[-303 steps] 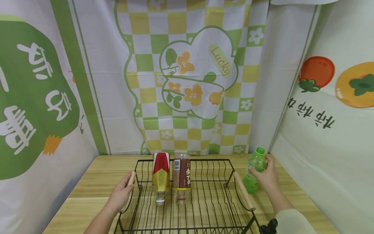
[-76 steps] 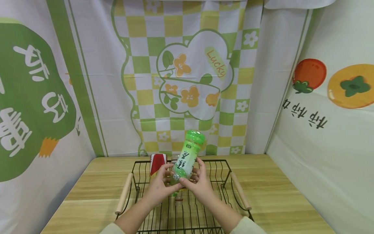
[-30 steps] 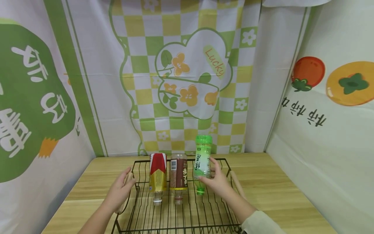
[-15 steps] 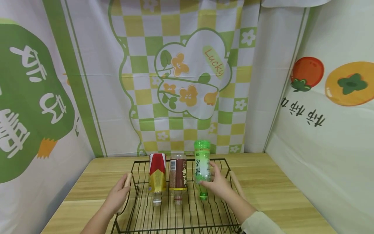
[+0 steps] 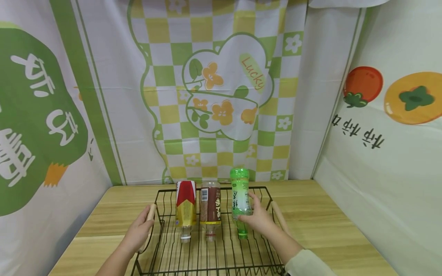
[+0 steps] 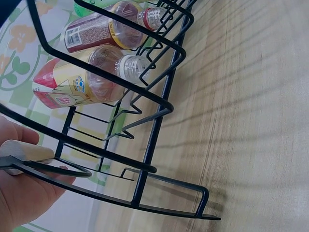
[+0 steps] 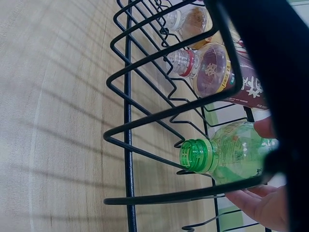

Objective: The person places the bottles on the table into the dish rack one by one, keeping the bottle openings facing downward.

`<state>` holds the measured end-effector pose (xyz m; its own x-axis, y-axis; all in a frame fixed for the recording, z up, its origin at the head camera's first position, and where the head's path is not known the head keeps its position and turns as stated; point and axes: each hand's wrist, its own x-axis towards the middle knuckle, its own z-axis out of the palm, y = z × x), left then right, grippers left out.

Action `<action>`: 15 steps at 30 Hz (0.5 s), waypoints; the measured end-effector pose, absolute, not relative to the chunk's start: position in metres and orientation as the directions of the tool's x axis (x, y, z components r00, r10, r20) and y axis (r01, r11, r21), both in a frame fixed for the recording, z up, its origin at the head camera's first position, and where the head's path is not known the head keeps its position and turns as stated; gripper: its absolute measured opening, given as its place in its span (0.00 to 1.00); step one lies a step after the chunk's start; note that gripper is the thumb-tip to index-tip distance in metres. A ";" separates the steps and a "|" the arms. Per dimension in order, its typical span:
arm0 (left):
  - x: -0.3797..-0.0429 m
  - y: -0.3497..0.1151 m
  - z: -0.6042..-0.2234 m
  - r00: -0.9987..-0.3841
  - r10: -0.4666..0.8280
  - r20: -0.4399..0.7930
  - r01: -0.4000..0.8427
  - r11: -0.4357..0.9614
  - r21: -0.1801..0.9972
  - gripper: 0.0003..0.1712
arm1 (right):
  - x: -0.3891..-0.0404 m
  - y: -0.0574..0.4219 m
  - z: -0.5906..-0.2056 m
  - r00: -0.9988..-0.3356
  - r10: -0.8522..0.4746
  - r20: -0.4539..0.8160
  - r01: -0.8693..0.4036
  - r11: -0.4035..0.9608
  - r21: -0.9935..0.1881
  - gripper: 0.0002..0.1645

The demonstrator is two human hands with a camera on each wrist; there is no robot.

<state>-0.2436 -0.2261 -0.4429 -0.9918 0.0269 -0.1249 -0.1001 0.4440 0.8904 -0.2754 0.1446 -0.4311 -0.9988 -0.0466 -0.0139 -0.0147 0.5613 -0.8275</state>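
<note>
In the head view, my right hand (image 5: 259,218) holds a green plastic bottle (image 5: 240,195) upside down in a black wire dish rack (image 5: 179,271), its base up. The right wrist view shows the bottle's capless green mouth (image 7: 197,155) down among the rack wires, with fingers (image 7: 263,205) against its side. My left hand (image 5: 138,232) grips the rack's left wooden handle (image 5: 151,214); the left wrist view shows the thumb and palm round that handle (image 6: 29,152). Left of the green bottle stand two more inverted bottles, one brown-labelled (image 5: 210,203), one red and gold (image 5: 186,203).
The rack stands on a wooden table (image 5: 328,214), with a second wooden handle (image 5: 279,216) on its right side, partly behind my right forearm. A checked cloth (image 5: 221,161) hangs behind it. Printed fabric walls (image 5: 366,172) enclose both sides.
The green bottle was upright right of the rack, then turned over between both hands above it; now it is lower, inside the rack. My left hand has returned to the left handle.
</note>
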 end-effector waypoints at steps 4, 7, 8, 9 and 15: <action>-0.243 -0.226 -0.442 -0.992 0.023 -0.127 -0.105 0.436 0.894 0.37 | -0.275 0.145 -0.431 -0.999 -0.045 -0.012 -0.017 0.583 -0.812 0.58; -0.242 -0.226 -0.443 -0.992 0.020 -0.122 -0.101 0.435 0.895 0.37 | -0.275 0.145 -0.432 -0.999 -0.045 -0.011 -0.018 0.595 -0.803 0.58; -0.242 -0.226 -0.443 -0.993 0.019 -0.120 -0.100 0.432 0.896 0.37 | -0.275 0.145 -0.433 -0.999 -0.047 -0.010 -0.020 0.597 -0.802 0.58; -0.242 -0.226 -0.443 -0.992 0.019 -0.121 -0.101 0.429 0.897 0.37 | -0.275 0.145 -0.433 -0.999 -0.048 -0.010 -0.021 0.601 -0.799 0.58; -0.242 -0.226 -0.444 -0.993 0.021 -0.114 -0.094 0.430 0.898 0.37 | -0.276 0.145 -0.437 -0.998 -0.056 -0.013 -0.024 0.613 -0.789 0.57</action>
<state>-0.2424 -0.2262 -0.4435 -0.9932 0.0210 -0.1141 -0.0941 0.4298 0.8980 -0.2761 0.1448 -0.4366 -0.9983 -0.0562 -0.0128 -0.0244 0.6134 -0.7894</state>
